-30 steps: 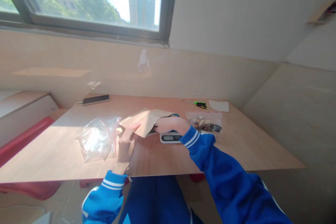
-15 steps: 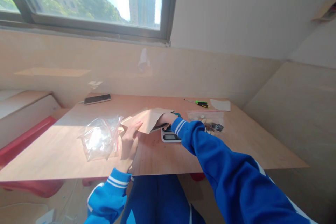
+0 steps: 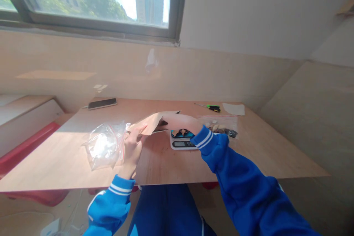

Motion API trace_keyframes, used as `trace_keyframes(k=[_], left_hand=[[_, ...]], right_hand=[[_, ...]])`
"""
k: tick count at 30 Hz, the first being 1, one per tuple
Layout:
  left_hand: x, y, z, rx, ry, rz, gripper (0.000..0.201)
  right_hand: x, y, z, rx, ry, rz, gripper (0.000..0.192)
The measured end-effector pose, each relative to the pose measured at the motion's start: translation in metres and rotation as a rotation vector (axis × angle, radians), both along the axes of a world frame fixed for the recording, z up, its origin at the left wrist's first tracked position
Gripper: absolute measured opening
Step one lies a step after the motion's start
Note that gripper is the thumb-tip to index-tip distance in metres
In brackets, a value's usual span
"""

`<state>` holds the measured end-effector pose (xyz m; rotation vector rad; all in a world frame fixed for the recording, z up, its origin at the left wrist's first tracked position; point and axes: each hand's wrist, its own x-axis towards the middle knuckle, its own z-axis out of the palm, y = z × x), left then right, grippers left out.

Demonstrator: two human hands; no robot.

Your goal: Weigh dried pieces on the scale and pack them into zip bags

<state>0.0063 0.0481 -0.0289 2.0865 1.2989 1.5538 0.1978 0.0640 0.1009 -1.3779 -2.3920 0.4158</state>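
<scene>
My left hand (image 3: 134, 142) grips the left end of a brown paper bag (image 3: 151, 123), fingers closed over its near side. The bag lies tilted on its side, its mouth facing right. Into that mouth reaches my right hand (image 3: 177, 120); the fingers are hidden inside. Something dark shows at the opening beneath the hand, too unclear to name. Under my right wrist stands a white kitchen scale (image 3: 179, 145) with a small display. On it rests a blue-and-dark dish or packet (image 3: 181, 133) with brownish pieces, partly covered by my arm.
A clear zip bag (image 3: 102, 147) lies left of my left hand. Behind my right sleeve is another zip bag (image 3: 221, 120) with brown and dark pieces. Farther back lie a phone (image 3: 102, 103), a green-and-black screwdriver (image 3: 213, 108) and white paper (image 3: 233, 109). Dark crumbs dot the table.
My right hand has drawn back to the right, so more of the wrist and scale shows. The paper bag has shifted slightly left and up, still in my left hand.
</scene>
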Motion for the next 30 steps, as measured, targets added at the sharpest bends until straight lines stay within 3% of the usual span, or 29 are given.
trace_keyframes(k=[5, 9, 11, 14, 17, 21, 25, 30], left_hand=[[0.000, 0.006, 0.003, 0.009, -0.039, 0.043, 0.028], [0.003, 0.003, 0.017, -0.093, -0.063, 0.063, 0.032], [0.004, 0.007, 0.024, -0.134, -0.073, 0.109, 0.033], [0.001, 0.023, 0.032, -0.191, -0.077, 0.219, 0.035], [-0.004, 0.041, 0.038, -0.259, -0.085, 0.303, 0.035], [-0.004, 0.048, 0.046, -0.263, -0.099, 0.278, 0.030], [-0.002, 0.047, 0.047, -0.325, -0.140, 0.230, 0.032], [-0.009, 0.054, 0.030, -0.319, -0.094, 0.150, 0.039]], right_hand=[[0.019, -0.029, 0.030, 0.048, -0.114, 0.033, 0.019], [0.049, -0.048, 0.037, 0.144, 0.095, -0.063, 0.024], [0.069, -0.050, 0.027, 0.152, 0.207, -0.164, 0.027], [0.094, -0.040, -0.005, 0.135, 0.241, -0.317, 0.027], [0.107, -0.022, -0.044, 0.144, 0.040, -0.437, 0.023], [0.106, -0.005, -0.079, 0.178, -0.177, -0.526, 0.023], [0.098, -0.003, -0.090, 0.175, -0.234, -0.549, 0.023], [0.101, -0.013, -0.087, 0.185, -0.226, -0.556, 0.028]])
